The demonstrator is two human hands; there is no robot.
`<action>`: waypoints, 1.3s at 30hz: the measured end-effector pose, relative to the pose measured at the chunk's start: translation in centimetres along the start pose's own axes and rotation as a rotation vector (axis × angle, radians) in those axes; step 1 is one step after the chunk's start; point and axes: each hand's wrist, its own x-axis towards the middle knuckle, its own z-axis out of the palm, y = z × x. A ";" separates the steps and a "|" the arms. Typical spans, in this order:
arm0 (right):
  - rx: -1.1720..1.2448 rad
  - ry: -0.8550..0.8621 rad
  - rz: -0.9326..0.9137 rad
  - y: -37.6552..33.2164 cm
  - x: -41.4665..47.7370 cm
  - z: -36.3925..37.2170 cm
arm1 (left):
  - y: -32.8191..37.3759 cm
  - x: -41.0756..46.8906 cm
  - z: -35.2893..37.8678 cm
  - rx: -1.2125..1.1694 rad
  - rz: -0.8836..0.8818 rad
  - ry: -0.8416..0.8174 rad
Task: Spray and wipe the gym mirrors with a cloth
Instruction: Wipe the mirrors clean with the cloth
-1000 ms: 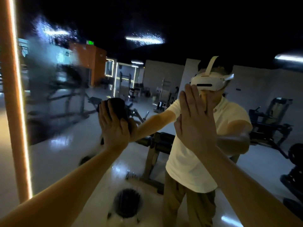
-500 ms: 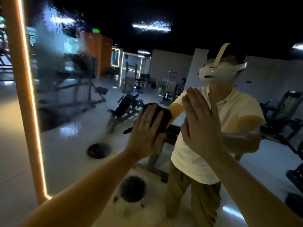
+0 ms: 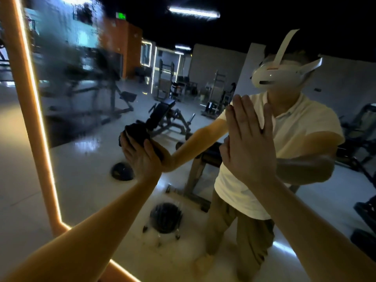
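Two bare forearms are reaching up from the bottom of the view toward the glass. The left hand point(image 3: 142, 155) is pressing a dark, bunched cloth point(image 3: 136, 130) against the gym mirror point(image 3: 85, 180). Its fingers are lying nearly straight over the fabric and the thumb is sticking out to the right, so the hand is spread flat rather than clenched. The cloth is bulging out above the fingertips. It is sitting in the left half of the mirror at about mid-height, well in from the left edge.

The right hand point(image 3: 250, 147) is resting flat on the glass to the right of the cloth and apart from it, fingers straight, close together and pointing up, holding nothing.

An orange frame with a glowing light strip point(image 3: 27, 102) is running down the mirror's left edge and turning at the bottom left corner. Near the top left corner, a streaky wet patch point(image 3: 67, 55) is blurring the reflection, above and left of the cloth.

In the reflection, the person is standing in a pale yellow polo shirt point(image 3: 295, 127) and khaki trousers point(image 3: 250, 241), wearing a white headset point(image 3: 278, 75). Behind them a weight bench point(image 3: 162, 117) and other gym machines are showing on a pale glossy floor. Two dark domed objects point(image 3: 122, 171) are lying on that floor, and ceiling strip lights point(image 3: 193, 12) are glowing overhead.
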 end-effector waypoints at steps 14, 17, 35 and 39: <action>0.120 -0.018 -0.064 0.5 -1.2 -1.4 | 4.9 -15.3 3.6 0.227 0.877 -0.306; 0.107 -0.040 -0.160 0.4 -3.6 -1.5 | 2.8 -12.7 2.7 0.263 0.792 -0.249; -0.023 -0.094 -0.128 -0.7 -4.4 0.6 | -4.2 -8.3 1.7 -0.004 -0.238 -0.024; -0.030 -0.068 -0.141 -0.6 -4.6 0.6 | -1.0 -13.4 3.4 -0.021 -0.229 -0.064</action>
